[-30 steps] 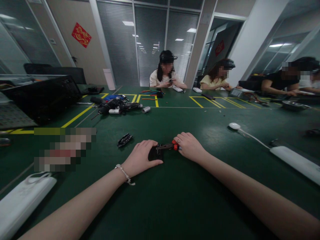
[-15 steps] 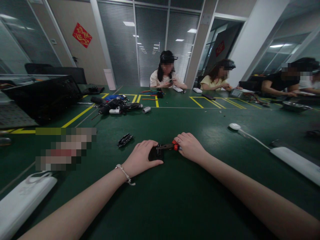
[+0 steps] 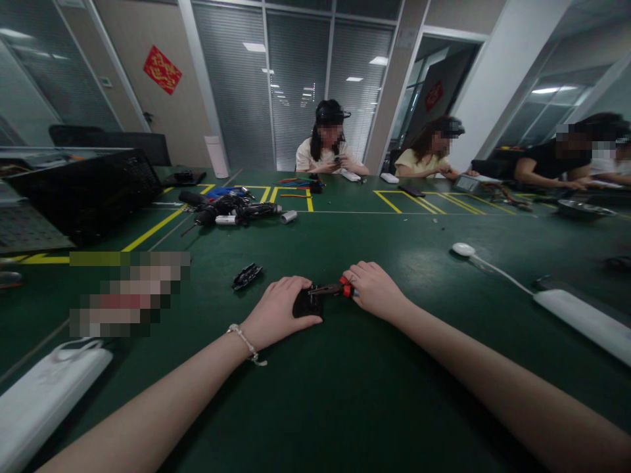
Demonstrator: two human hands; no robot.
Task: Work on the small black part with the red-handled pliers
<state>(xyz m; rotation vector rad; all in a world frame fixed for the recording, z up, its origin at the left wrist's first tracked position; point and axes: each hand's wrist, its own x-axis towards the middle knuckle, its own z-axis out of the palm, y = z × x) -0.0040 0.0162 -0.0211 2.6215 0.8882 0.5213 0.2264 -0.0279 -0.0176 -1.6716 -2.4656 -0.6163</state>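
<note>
Currently, left hand (image 3: 273, 307) grips a flat black plastic-looking piece (image 3: 302, 306) on the green table (image 3: 345, 381); dark-nosed, red-handled metal pliers (image 3: 332, 289) reach over it, right hand (image 3: 373, 287) closed round their handles. Step judged: plier work; next move calls for steady bracing.

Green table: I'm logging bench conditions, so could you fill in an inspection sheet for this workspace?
Surface: green table with yellow lines.
Job's things: red-handled pliers, tips over a small black part; grip unclear.
Clutter: loose black piece nearby; dark heap and silver cylinder farther back.
Hands: left hand holds the black part, right hand the pliers.
Cables: white cord at right; coloured wires at the far side.
Surroundings: people seated across the table.
</note>
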